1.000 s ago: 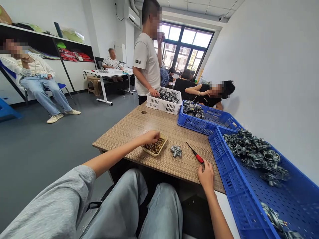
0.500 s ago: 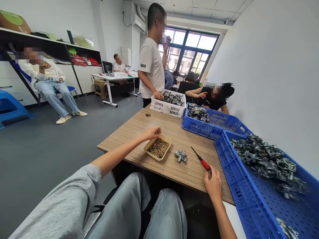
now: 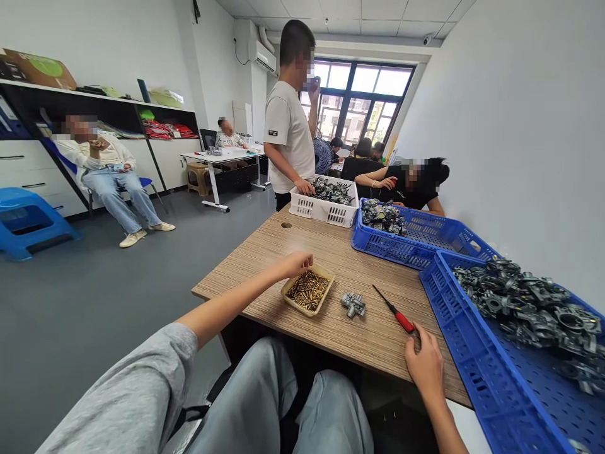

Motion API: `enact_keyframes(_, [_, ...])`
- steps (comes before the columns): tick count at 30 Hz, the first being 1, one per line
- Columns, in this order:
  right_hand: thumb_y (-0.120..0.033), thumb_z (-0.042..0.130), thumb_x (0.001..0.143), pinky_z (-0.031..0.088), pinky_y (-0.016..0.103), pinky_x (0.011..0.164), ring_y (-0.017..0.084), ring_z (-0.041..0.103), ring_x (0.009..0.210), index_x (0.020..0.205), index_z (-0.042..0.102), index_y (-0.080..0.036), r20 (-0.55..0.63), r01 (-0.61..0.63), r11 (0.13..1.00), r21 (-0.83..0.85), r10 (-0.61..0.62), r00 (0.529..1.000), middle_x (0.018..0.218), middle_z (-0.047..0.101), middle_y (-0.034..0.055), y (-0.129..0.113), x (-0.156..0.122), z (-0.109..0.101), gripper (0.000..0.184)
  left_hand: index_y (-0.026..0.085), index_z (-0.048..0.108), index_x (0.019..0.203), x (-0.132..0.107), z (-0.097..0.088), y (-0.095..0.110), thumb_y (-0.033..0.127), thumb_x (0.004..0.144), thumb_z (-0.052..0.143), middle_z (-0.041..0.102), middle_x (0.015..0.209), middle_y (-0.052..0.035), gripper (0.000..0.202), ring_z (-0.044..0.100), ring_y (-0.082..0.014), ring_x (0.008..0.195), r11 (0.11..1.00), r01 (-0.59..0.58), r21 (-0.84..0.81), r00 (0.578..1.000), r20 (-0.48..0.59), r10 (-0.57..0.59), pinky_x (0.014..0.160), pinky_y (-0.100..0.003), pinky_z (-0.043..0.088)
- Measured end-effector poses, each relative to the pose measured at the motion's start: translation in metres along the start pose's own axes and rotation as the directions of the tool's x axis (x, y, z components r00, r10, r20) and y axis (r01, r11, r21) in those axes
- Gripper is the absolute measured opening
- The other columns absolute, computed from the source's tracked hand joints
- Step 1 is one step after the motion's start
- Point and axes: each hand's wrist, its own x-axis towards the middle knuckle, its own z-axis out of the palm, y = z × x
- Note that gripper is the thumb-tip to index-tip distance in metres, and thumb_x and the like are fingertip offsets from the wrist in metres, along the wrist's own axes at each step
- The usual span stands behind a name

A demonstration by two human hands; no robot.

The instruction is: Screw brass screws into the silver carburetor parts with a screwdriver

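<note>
My left hand (image 3: 297,264) hangs over the far left edge of a small yellowish tray (image 3: 288,301). Its fingers are curled together, and anything between them is hidden. The tray holds many small, slender brass pieces (image 3: 309,290). To its right, a silver metal casting like a carburetor body (image 3: 353,304) lies on the table. A screwdriver (image 3: 403,321) with a red and black handle lies farther right, its dark shaft pointing away to the left. My right hand (image 3: 426,359) rests on the table, thumb and fingers closed around the handle's end.
A blue crate (image 3: 467,334) heaped with metal castings (image 3: 524,296) stands at the right. Behind it are a second blue crate (image 3: 392,254) and a white basket (image 3: 322,216), both holding castings. A standing person (image 3: 288,139) reaches into the basket; another person (image 3: 406,183) leans beyond the crates.
The view has shifted slightly, so everything sits lower and farther right. My left hand stays above the tray, its fingers dipping nearer the brass pieces. My right hand stays at the screwdriver handle.
</note>
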Motion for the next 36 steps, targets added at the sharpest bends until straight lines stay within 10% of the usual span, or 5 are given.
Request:
enact_keyframes(13, [-0.042,0.047,0.094,0.05,0.053,0.103,0.038,0.066,0.115,0.134,0.07,-0.014,0.012,-0.06,0.995,-0.076,0.061,0.998,0.123,0.07,0.0187,-0.009,-0.002,-0.012,0.053,0.019,0.062,0.105,-0.028,-0.004,0.004,0.022,0.099,0.048,0.063,0.083,-0.0003,0.016,0.055,-0.0157,0.072,0.976,0.045,-0.212,0.954,-0.281,-0.105,0.07,-0.029,0.042])
enact_keyframes(25, [-0.051,0.05,0.095,0.051,0.057,0.106,0.041,0.067,0.113,0.136,0.07,-0.017,0.087,-0.103,0.976,-0.193,0.122,0.989,0.124,0.072,0.018,-0.02,0.0,-0.034,0.057,0.025,0.06,0.111,-0.16,0.023,-0.011,0.047,0.106,0.05,0.058,0.082,0.0002,0.025,0.053,-0.0179,0.07,0.817,0.371,-0.442,0.756,-0.367,-0.542,0.066,-0.031,0.044])
enact_keyframes(36, [-0.052,0.048,0.097,0.052,0.051,0.106,0.039,0.069,0.115,0.139,0.069,-0.018,0.077,-0.125,0.977,-0.175,0.14,0.987,0.126,0.072,0.0168,-0.026,0.001,-0.032,0.058,0.024,0.062,0.115,-0.155,0.031,-0.002,0.045,0.101,0.057,0.067,0.089,-0.002,0.025,0.064,-0.0195,0.076,0.875,0.424,-0.235,0.708,-0.516,-0.482,0.073,-0.033,0.052])
